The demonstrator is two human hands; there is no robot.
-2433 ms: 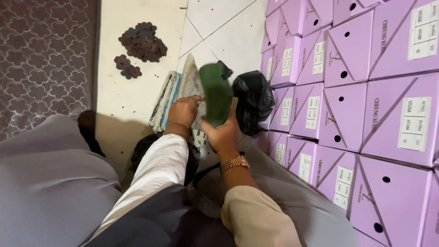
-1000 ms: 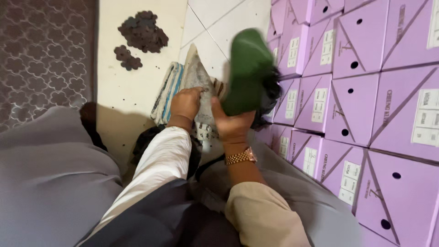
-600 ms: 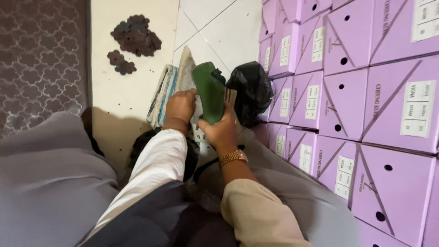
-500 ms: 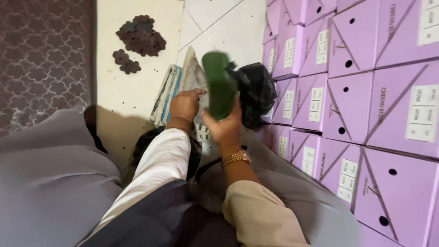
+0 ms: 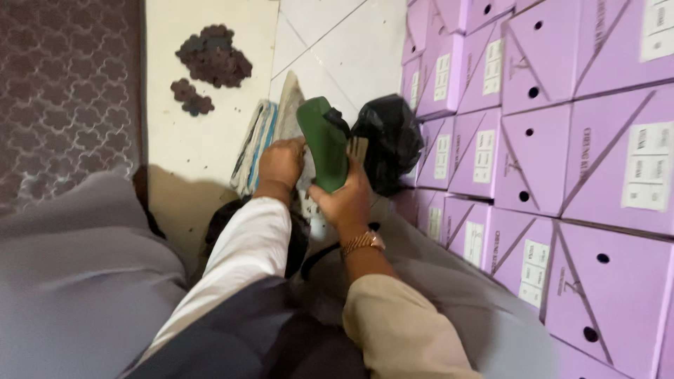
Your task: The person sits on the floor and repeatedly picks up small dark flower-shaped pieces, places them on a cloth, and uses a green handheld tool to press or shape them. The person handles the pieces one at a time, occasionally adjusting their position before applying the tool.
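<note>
gripping a green shoe over a crowded floor

holding the green shoe [image 5: 324, 142] upright, the right hand [image 5: 345, 200] is closed around its lower end, so most of the shoe stands free above the fingers. a grip that low looks easy to lose: if the shoe tips, it could fall toward the black plastic bag [image 5: 388, 142] just beyond the hand, or onto the white tiled floor [image 5: 337, 42].

the left hand [image 5: 282, 163], just beside the right, is curled shut on the pale wrapping paper [image 5: 306, 184] under the shoe; whether it also touches the shoe i cannot tell. a sharp pull there might tear the paper.

past the left hand lies a folded stack of papers [image 5: 256, 144], and further out two heaps of dark brown pieces [image 5: 213, 55]. on the right hand's outer side rises a wall of lilac boxes [image 5: 533, 140]; a wide swing of the elbow could knock one loose.
</note>
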